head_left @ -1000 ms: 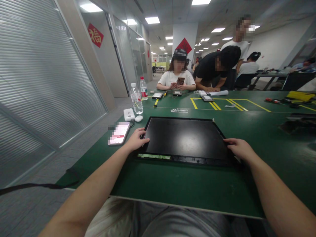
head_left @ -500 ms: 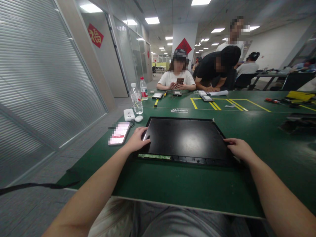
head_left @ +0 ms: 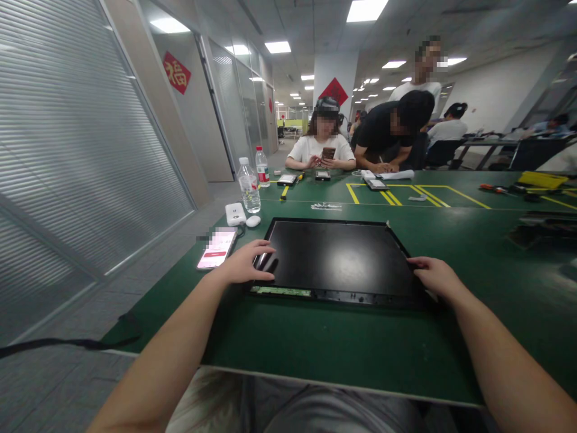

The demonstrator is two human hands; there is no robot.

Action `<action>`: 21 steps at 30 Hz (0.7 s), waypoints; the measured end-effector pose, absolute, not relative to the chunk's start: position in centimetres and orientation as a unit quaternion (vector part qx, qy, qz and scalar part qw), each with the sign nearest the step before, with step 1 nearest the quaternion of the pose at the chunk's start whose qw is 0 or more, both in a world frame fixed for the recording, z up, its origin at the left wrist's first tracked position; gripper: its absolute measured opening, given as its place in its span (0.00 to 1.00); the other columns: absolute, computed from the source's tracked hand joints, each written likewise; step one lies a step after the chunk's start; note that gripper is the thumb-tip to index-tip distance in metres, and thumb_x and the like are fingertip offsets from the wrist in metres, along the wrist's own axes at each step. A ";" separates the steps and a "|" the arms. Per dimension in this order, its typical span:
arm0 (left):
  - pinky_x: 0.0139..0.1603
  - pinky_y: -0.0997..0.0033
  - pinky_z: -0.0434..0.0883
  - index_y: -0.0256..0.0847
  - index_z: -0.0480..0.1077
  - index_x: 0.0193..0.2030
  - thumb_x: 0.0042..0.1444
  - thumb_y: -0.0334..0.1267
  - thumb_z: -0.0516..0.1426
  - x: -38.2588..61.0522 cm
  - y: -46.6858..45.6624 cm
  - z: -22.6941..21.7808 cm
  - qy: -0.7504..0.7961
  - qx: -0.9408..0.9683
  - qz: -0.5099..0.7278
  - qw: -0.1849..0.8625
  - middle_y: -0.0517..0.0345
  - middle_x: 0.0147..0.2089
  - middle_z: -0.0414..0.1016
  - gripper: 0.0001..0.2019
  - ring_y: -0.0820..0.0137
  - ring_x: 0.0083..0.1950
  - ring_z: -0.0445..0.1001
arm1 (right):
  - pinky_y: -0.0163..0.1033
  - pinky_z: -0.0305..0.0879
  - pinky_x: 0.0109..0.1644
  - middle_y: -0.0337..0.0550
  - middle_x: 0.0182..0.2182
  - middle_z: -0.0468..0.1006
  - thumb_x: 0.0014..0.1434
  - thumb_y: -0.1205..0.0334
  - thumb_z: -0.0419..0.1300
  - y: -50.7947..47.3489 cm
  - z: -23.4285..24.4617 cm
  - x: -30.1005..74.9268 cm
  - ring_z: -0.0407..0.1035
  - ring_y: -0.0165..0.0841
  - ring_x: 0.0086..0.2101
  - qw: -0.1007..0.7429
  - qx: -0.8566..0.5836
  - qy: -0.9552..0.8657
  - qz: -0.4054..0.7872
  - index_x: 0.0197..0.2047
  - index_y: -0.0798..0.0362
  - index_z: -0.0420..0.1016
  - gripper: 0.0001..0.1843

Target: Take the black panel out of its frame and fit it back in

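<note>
A black LCD screen panel [head_left: 333, 252] in a dark frame lies flat on the green table, with a narrow green circuit board [head_left: 282, 291] along its near left edge. My left hand [head_left: 246, 263] is at the panel's left side, thumb and fingers spread apart over the edge and the screen's surface. At the opposite side, my right hand [head_left: 433, 275] pinches the frame's right edge between thumb and fingers; the fingertips beneath are partly hidden.
Left of the panel are a lit phone [head_left: 217, 248], a white charger [head_left: 235, 214], a small white case [head_left: 253, 221] and two water bottles [head_left: 249, 186]. Beyond lie small drives [head_left: 286, 180] and tools. Across the green table [head_left: 342, 343], a person holds a phone; another bends over, writing.
My left hand has loosened from the panel's left edge, its fingers now spread wider. My right hand stays on the right edge. The view has tilted slightly upward.
</note>
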State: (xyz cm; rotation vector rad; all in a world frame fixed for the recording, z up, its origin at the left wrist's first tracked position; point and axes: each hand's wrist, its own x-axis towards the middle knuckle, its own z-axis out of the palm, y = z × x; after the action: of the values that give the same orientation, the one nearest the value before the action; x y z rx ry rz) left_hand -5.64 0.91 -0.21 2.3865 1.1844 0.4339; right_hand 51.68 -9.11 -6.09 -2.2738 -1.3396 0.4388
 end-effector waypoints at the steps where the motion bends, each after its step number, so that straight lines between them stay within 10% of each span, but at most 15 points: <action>1: 0.82 0.39 0.66 0.47 0.83 0.68 0.48 0.67 0.74 -5.7 0.9 -0.1 0.423 0.865 0.152 0.221 0.38 0.83 0.68 0.44 0.36 0.81 0.70 | 0.43 0.79 0.53 0.53 0.48 0.92 0.50 0.69 0.65 -9.1 -6.0 51.6 0.86 0.46 0.47 0.230 -0.827 -0.488 0.159 0.56 0.52 0.93 0.30; 21: 0.80 0.42 0.68 0.54 0.83 0.69 0.48 0.60 0.76 -5.7 0.0 0.9 0.406 0.882 0.125 0.204 0.48 0.86 0.66 0.40 0.38 0.82 0.70 | 0.44 0.80 0.48 0.54 0.45 0.91 0.49 0.67 0.67 -9.2 -6.3 52.1 0.86 0.48 0.45 0.244 -0.823 -0.491 0.150 0.52 0.51 0.94 0.27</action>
State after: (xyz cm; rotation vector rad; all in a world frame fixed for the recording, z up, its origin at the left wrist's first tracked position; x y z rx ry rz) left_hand -5.75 -0.01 0.88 2.4593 1.1329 0.3481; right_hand 52.10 -9.20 -6.28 -2.2463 -1.3400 0.4108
